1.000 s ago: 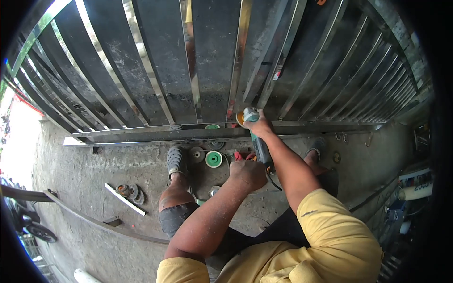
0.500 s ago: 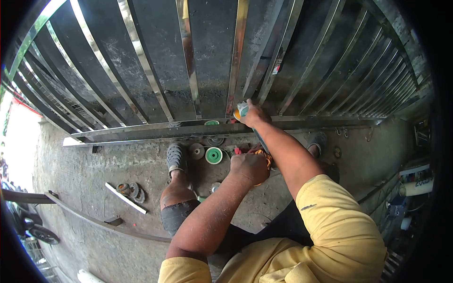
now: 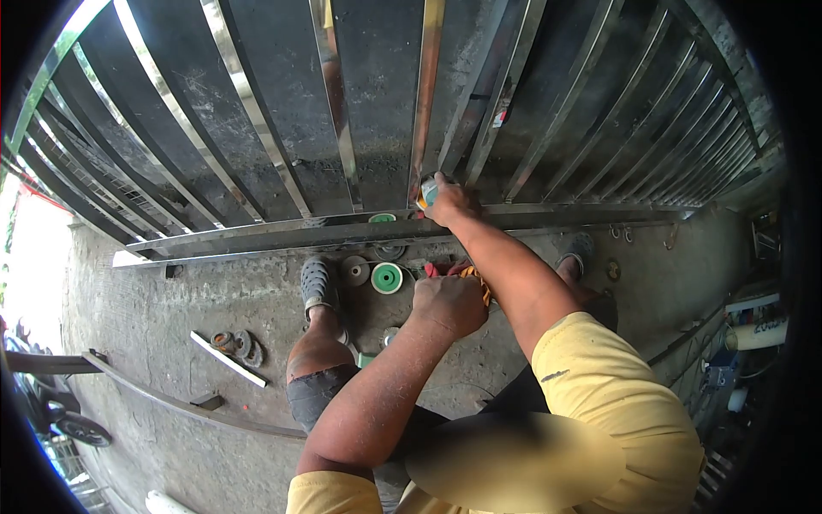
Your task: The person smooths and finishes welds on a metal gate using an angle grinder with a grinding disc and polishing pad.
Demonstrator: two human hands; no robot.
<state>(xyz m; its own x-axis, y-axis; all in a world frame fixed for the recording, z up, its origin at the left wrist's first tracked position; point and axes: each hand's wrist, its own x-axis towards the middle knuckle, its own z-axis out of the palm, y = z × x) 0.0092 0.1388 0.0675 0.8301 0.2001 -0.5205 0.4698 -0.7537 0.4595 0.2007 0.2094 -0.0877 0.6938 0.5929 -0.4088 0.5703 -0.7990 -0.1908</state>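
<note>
My right hand is closed around a small white, teal and orange item whose kind I cannot make out. It is at the foot of an upright shiny metal bar, just above the bottom rail of the metal frame. Lower down, between my knees, my left hand is a closed fist, back of the hand up. An orange and black thing shows at its right edge, and a red thing lies just beyond the knuckles. What the left fingers grip is hidden.
A green disc and a grey disc lie by my left shoe. Farther left are a white strip and several worn discs. A long metal bar crosses the lower left. A motorcycle wheel stands beyond.
My right hand and its item have shifted slightly left, closer against the upright bar. My left hand stays closed in nearly the same place. The whole view has moved a little.
</note>
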